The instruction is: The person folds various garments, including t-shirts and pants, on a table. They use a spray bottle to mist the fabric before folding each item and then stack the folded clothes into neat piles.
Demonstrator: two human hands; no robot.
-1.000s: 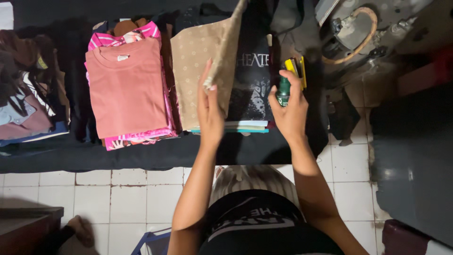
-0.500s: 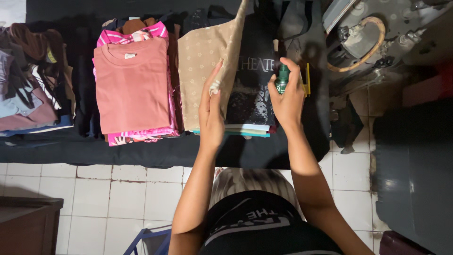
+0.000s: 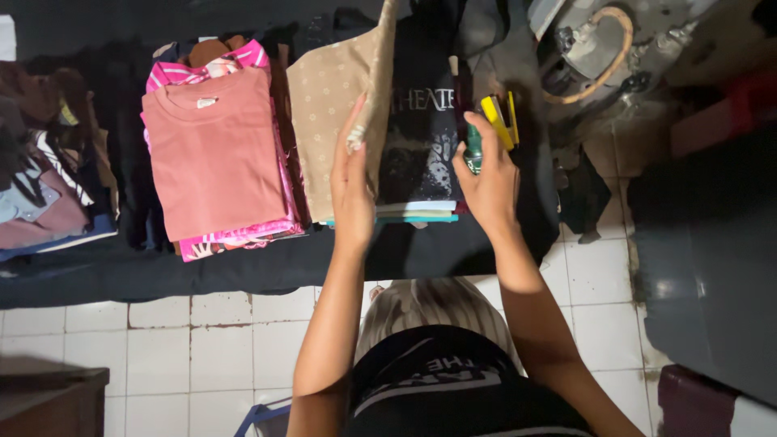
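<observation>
Head view: left hand (image 3: 352, 182) open on beige cloth (image 3: 332, 121); right hand (image 3: 488, 182) gripping half-hidden green bottle (image 3: 473, 154).

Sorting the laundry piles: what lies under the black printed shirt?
Under the black printed shirt show the edges of a pale and a teal folded garment, all on a dark cloth. The rest of those garments is covered.

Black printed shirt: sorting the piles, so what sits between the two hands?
In the head view, the black printed shirt lies between the left hand and right hand.
</observation>
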